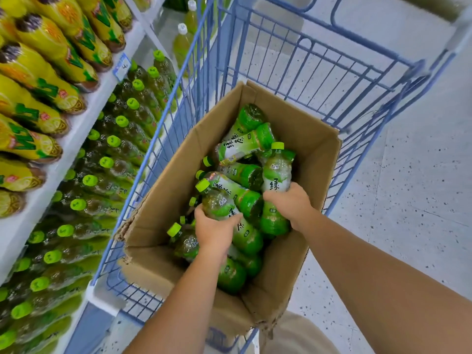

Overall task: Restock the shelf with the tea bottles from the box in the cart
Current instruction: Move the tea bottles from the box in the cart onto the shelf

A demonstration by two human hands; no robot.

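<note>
Head view, left grip (214, 232) curled round a tea bottle (217, 201) mid-box (166, 180), right grip (290, 201) clasping a second bottle (277, 171) nearer the right wall

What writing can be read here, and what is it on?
"绿茶": lying bottle in the box.
"绿": right bottle, gripped by the right hand.
"茶": left bottle, gripped by the left hand.
Price tag on the shelf edge: too blurred.
Yellow bottles: green lettering, unreadable.
</note>
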